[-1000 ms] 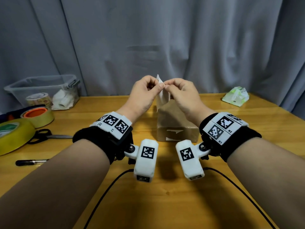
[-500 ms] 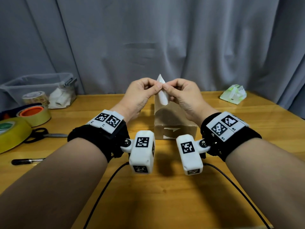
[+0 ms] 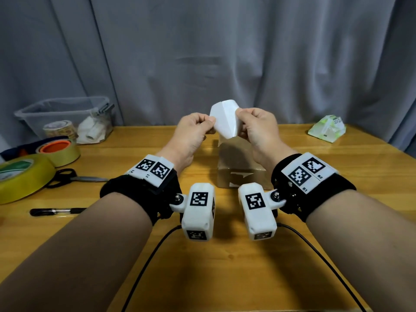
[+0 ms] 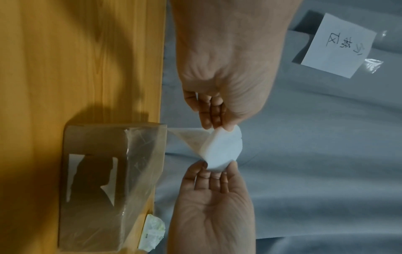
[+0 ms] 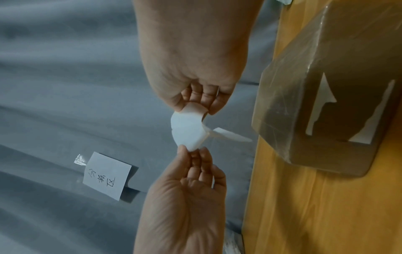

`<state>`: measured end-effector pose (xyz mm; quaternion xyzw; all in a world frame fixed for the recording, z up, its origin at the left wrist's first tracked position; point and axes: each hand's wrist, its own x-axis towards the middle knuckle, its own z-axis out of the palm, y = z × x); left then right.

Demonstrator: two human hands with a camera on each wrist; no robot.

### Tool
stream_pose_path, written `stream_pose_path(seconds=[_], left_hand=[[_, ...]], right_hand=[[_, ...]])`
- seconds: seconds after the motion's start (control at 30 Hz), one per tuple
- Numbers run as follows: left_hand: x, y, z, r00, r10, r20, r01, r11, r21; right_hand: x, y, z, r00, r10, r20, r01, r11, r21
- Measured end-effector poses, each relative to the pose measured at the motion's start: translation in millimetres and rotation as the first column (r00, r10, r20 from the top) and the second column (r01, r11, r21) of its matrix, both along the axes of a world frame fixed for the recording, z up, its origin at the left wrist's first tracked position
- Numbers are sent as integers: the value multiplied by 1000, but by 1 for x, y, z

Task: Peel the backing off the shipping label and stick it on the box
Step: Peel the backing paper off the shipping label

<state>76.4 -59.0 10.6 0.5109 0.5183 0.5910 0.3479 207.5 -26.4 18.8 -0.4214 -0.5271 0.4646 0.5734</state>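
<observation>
Both my hands hold a white shipping label [image 3: 225, 121] in the air above the brown cardboard box [image 3: 236, 154]. My left hand [image 3: 209, 122] pinches one layer at its left edge, and my right hand [image 3: 239, 118] pinches the other layer on the right. The two layers are split apart in a V [image 4: 219, 149]; I cannot tell which one is the backing. In the left wrist view my left hand [image 4: 217, 127] is the upper one and my right hand [image 4: 217, 166] the lower. The box [image 4: 93, 171] stands on the wooden table, with clear tape and torn white scraps on its near face.
To the left are a clear bin [image 3: 63, 113], two tape rolls [image 3: 22, 174] [image 3: 59, 150], scissors [image 3: 67, 177] and a black pen [image 3: 56, 211]. A green tissue pack [image 3: 326, 130] lies at the far right. A handwritten note [image 4: 339, 46] hangs on the grey curtain. Two cables run toward me.
My hands have drawn apart. The label, earlier pinched edge-on between close fingertips, now spreads open with its two layers separating.
</observation>
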Motion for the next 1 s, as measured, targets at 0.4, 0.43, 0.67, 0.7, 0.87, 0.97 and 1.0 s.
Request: stream_pose_path(seconds=[0.4,0.43,0.67,0.7,0.87,0.97,1.0], left_hand=[[-8,12,-14,985,173,-30,-173,985,-26],[-8,12,-15,980,192,-44,-192,981,-6],[-7,-6,-12,997,-10,83,10,1000,10],[-8,-7,-12,996,-37,83,38,999,-13],[-15,-9,-10,999,24,32,-23,999,-43],[-19,-8,-9,999,43,-22,-43,999,-28],[-20,-8,-9,999,41,-25,-41,999,-21]], right_hand=[[-8,5,-13,992,-63,107,51,993,108],[-9,5,-14,990,-59,125,44,992,115],[-9,5,-16,989,-36,142,22,995,98],[-9,4,-18,988,-37,153,22,995,99],[-9,3,-24,977,-104,184,87,991,100],[-9,3,-23,977,-116,179,98,990,105],[-9,3,-22,979,-106,175,90,991,99]])
